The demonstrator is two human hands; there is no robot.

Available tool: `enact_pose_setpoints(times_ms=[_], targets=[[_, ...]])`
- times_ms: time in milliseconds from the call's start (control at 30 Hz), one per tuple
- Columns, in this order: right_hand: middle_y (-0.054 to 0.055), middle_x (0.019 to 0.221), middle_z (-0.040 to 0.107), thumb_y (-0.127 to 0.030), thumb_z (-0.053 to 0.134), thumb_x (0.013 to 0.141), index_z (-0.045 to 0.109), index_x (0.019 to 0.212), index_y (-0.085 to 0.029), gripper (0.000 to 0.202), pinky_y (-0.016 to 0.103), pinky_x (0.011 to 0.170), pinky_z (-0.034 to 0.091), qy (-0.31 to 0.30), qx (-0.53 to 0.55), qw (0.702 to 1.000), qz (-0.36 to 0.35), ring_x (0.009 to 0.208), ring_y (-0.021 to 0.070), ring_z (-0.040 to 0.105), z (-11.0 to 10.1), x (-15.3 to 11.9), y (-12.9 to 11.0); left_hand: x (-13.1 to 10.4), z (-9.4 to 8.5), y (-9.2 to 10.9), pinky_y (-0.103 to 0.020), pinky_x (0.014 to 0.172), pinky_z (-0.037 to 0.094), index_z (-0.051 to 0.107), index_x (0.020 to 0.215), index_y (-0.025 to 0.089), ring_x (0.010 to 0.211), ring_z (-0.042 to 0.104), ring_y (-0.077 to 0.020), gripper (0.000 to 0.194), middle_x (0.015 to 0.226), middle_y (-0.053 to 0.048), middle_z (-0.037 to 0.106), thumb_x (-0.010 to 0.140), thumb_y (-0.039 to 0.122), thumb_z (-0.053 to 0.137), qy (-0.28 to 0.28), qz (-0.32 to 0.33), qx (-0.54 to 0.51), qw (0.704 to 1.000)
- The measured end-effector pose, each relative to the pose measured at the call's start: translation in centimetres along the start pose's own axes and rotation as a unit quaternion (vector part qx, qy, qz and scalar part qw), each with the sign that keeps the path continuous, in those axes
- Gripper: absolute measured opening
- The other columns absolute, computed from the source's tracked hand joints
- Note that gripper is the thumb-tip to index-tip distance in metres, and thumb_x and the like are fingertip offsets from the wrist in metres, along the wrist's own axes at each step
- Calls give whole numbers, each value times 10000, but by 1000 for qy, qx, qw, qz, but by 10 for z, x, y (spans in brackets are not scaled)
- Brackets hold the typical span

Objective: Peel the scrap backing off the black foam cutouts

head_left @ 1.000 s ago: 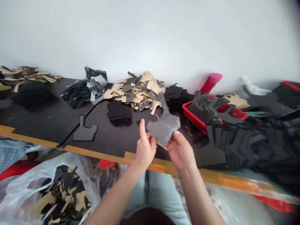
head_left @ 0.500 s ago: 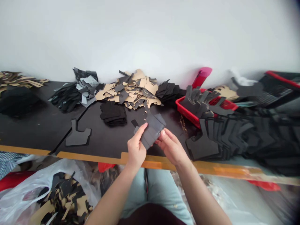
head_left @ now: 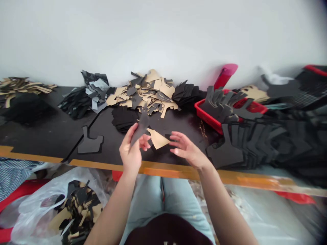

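Tabletop [head_left: 58, 134] in black, edged with orange-brown tape [head_left: 160, 172], runs across the view. Over its middle, the left hand [head_left: 130, 151] pinches a thin dark grey piece [head_left: 142, 126] between thumb and fingers, the piece tilted up and seen nearly edge-on. The right hand [head_left: 187, 149] is spread wide, thumb apart from fingers; its fingertips are near the corner of a tan sheet [head_left: 158, 139] between the hands, and whether they touch it cannot be told. Behind the left hand sits a black stack [head_left: 122, 119], and beyond that a heap of tan and dark offcuts [head_left: 150, 92]. At right, a red basket [head_left: 209, 117] holds grey cut pieces [head_left: 217, 103], with a row of overlapping dark pieces [head_left: 265, 141] just in front. At left, a grey cutout [head_left: 90, 144] lies flat. Below the front edge, a clear plastic bag [head_left: 33, 209] contains scraps [head_left: 83, 207].
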State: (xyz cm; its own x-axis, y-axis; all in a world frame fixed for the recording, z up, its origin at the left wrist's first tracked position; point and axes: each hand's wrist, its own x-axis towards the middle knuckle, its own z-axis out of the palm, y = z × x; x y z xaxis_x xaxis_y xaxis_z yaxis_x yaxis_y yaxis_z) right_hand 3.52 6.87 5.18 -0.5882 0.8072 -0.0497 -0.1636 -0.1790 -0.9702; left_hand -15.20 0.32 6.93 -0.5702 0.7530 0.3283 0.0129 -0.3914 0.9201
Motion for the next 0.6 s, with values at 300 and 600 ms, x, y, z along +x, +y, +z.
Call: enact_pose_setpoints(times_ms=[300,600], targets=[[76,1202,511,-337,817,615,348,1373,-292,893,419,986,412,-147,75,986,17,1091,188,549,52,55,-1,0,-2,21,-193,413,365,658,751,94,460,505,-73,380,677,-71,650,760,473,680,-30,-175,-132,975],[-5,945,610,-324,738,707,652,973,-229,296,230,766,461,-168,86,981,-49,814,92,557,80,77,-1,-3,-14,35,-166,380,332,644,613,94,407,464,-46,370,611,-47,614,719,438,730,-69,-219,-173,958]])
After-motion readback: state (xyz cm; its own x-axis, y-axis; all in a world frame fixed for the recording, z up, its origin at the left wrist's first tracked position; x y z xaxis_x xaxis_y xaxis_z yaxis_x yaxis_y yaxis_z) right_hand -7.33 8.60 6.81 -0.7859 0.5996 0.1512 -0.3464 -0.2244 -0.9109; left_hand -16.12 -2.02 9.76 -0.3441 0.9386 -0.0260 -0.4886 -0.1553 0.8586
